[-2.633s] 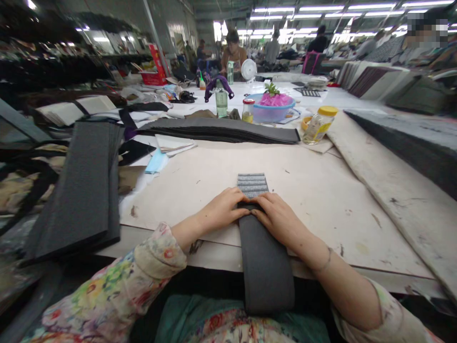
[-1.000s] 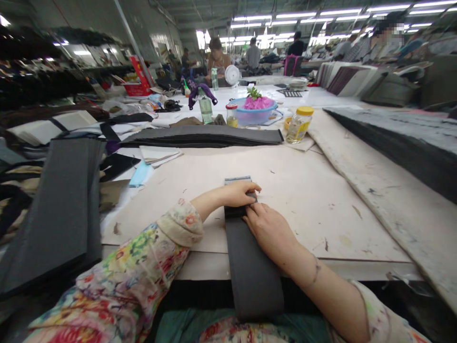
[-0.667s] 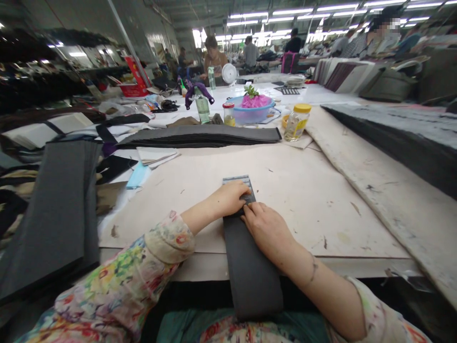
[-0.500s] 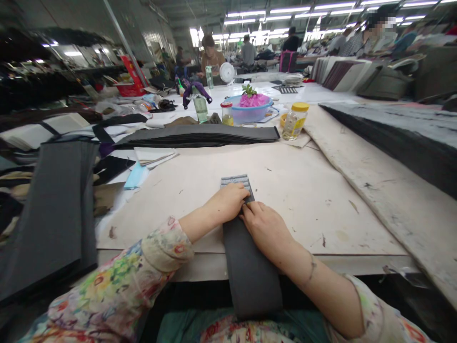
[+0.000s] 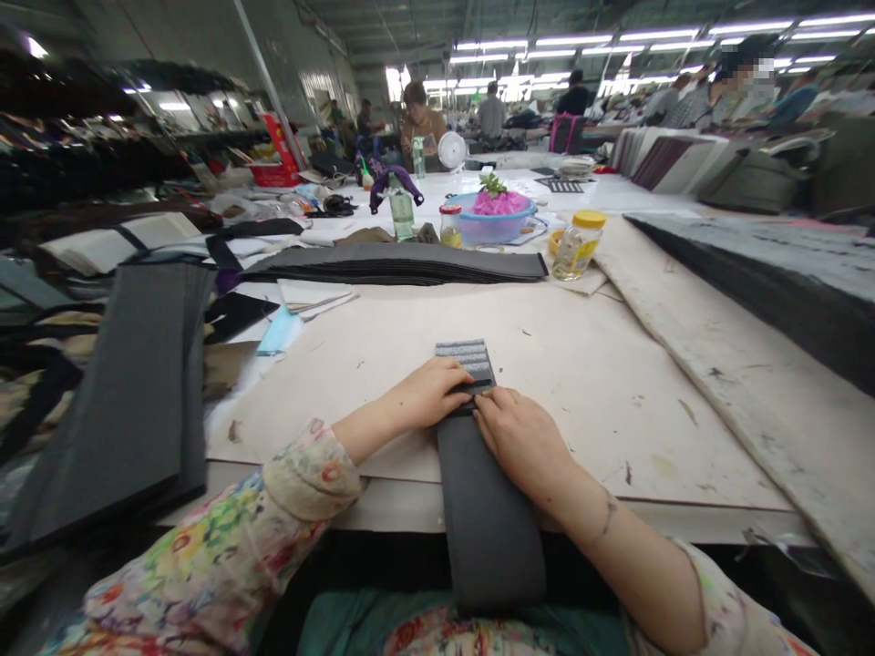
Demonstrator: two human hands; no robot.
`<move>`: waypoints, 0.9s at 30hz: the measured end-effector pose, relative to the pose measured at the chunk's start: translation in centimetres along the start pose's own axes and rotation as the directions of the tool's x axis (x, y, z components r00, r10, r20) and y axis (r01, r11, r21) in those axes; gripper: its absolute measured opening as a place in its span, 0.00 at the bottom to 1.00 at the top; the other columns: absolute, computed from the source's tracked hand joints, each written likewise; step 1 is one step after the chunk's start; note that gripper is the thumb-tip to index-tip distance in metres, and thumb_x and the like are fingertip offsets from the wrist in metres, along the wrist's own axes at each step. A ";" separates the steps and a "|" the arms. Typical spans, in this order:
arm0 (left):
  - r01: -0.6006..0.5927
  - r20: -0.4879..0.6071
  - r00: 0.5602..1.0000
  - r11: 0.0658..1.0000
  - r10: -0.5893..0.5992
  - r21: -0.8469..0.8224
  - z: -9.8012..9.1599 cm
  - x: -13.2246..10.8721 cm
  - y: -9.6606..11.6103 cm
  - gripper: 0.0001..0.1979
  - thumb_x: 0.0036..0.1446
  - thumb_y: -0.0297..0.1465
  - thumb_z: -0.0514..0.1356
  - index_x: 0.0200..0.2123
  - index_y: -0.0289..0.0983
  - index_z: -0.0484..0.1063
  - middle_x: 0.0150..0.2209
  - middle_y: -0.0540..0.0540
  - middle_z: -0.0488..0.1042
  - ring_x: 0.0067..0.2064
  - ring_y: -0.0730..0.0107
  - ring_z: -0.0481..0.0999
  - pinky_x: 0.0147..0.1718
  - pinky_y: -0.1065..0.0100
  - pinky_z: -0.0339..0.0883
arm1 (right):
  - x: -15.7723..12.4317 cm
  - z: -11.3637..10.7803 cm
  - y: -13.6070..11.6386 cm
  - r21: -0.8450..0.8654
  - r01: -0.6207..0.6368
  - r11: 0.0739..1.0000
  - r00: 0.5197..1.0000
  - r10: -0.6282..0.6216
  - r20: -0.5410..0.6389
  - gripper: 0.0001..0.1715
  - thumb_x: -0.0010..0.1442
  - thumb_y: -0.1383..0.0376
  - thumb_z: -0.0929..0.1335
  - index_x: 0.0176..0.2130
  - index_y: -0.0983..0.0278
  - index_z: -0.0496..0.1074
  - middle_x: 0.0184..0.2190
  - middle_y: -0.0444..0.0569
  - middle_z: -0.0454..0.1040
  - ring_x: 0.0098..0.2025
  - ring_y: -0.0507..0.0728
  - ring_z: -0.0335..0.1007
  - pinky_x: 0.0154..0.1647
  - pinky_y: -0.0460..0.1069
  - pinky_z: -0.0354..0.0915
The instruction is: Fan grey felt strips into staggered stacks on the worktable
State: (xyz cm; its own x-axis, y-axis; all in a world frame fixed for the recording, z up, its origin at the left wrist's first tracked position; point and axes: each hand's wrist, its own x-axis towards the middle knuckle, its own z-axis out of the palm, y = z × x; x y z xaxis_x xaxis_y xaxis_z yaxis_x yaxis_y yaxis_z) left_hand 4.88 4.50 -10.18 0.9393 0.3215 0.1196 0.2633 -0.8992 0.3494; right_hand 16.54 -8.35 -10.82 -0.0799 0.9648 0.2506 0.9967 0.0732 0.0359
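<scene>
A long dark grey fabric strip runs from the tabletop over the near edge down to my lap. Its far end lies flat, with light grey speckled bands across it. My left hand grips the strip from the left just below these bands, fingers bent and thumb below them. A narrow black edge shows at its fingertips. From the right, my right hand pinches the strip's edge close to the left fingertips. The fingers hide part of the strip between them.
A stack of dark grey strips lies across the table's back. More strips hang at left. Behind stand a yellow-lidded jar, a blue basin and a bottle. A thick board runs along the right.
The view has shifted, moving the scene rightward. My left hand has drawn slightly back from the banded end, uncovering more bands. Black edges across the strip now show between my hands.
</scene>
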 end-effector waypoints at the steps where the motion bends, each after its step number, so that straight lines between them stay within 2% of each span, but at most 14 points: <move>1: 0.022 -0.014 1.000 0.999 -0.022 -0.026 -0.2 -0.4 -0.3 0.11 0.54 0.30 0.58 0.42 0.35 0.70 0.39 0.43 0.69 0.43 0.64 0.67 0.44 0.64 0.62 | 0.1 -0.1 0.2 0.014 0.007 1.000 1.000 -0.007 -0.002 0.10 0.61 0.69 0.58 0.35 0.65 0.67 0.31 0.50 0.68 0.35 0.56 0.64 0.36 0.50 0.60; 4: 0.060 -0.070 0.995 0.996 -0.065 -0.071 -0.3 -1.4 -1.0 0.13 0.51 0.31 0.61 0.41 0.34 0.69 0.39 0.43 0.69 0.43 0.64 0.67 0.44 0.64 0.62 | 0.7 0.0 0.8 0.051 0.013 0.999 1.000 -0.013 -0.007 0.08 0.61 0.66 0.59 0.34 0.65 0.66 0.32 0.50 0.68 0.37 0.57 0.63 0.37 0.50 0.59; 7: 0.067 -0.112 0.991 0.993 -0.078 -0.096 0.0 -1.8 -1.2 0.13 0.50 0.31 0.62 0.40 0.33 0.69 0.38 0.44 0.69 0.42 0.65 0.67 0.43 0.64 0.62 | 1.5 0.3 1.1 0.092 0.006 0.996 1.000 -0.004 -0.029 0.09 0.60 0.64 0.61 0.39 0.66 0.66 0.35 0.52 0.68 0.40 0.59 0.62 0.39 0.52 0.59; 11: 0.082 -0.133 0.986 0.990 -0.097 -0.112 0.3 -1.8 -1.2 0.12 0.50 0.32 0.62 0.38 0.35 0.68 0.37 0.45 0.69 0.41 0.65 0.67 0.41 0.64 0.63 | 2.6 0.8 1.2 0.176 0.053 0.983 0.998 -0.049 -0.026 0.13 0.60 0.66 0.60 0.45 0.67 0.64 0.40 0.54 0.67 0.45 0.59 0.60 0.42 0.52 0.59; 16: 0.071 -0.150 0.985 0.991 -0.088 -0.113 0.4 -2.2 -1.0 0.10 0.52 0.33 0.60 0.36 0.35 0.67 0.37 0.45 0.68 0.42 0.65 0.67 0.41 0.65 0.62 | 3.0 1.6 1.0 0.253 0.090 0.963 0.996 -0.091 -0.009 0.13 0.61 0.68 0.58 0.44 0.66 0.65 0.38 0.52 0.67 0.43 0.56 0.61 0.43 0.51 0.59; 20: 0.022 -0.133 0.991 0.997 -0.031 -0.069 0.5 -2.8 -0.7 0.06 0.57 0.30 0.54 0.37 0.36 0.67 0.38 0.45 0.67 0.42 0.66 0.66 0.43 0.65 0.62 | 2.8 1.7 0.8 0.176 0.132 0.975 0.991 -0.129 -0.031 0.12 0.61 0.70 0.58 0.41 0.67 0.67 0.35 0.51 0.68 0.40 0.57 0.62 0.42 0.51 0.60; 24: 0.020 -0.118 0.993 0.999 -0.023 -0.026 0.5 -3.9 -0.6 0.09 0.60 0.29 0.49 0.40 0.35 0.68 0.37 0.44 0.67 0.41 0.67 0.66 0.43 0.66 0.62 | 2.7 1.2 0.7 0.122 0.149 0.981 0.989 -0.149 -0.014 0.12 0.62 0.68 0.58 0.39 0.67 0.68 0.33 0.51 0.68 0.39 0.56 0.63 0.42 0.50 0.60; 27: 0.059 -0.133 0.989 0.998 -0.063 -0.034 0.6 -5.2 -0.7 0.12 0.61 0.29 0.47 0.42 0.34 0.67 0.38 0.43 0.68 0.42 0.67 0.66 0.44 0.66 0.62 | 2.6 1.0 0.5 0.123 0.119 0.985 0.993 -0.117 -0.020 0.13 0.62 0.66 0.58 0.38 0.66 0.69 0.33 0.51 0.69 0.39 0.56 0.64 0.42 0.50 0.61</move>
State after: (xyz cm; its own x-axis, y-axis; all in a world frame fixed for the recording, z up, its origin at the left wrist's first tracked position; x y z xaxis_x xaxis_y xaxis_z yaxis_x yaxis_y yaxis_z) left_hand -0.02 3.29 -11.56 0.8833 0.4138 0.2203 0.3101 -0.8683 0.3872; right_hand 16.89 -5.54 -11.12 -0.1963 0.9445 0.2636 0.9745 0.2177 -0.0543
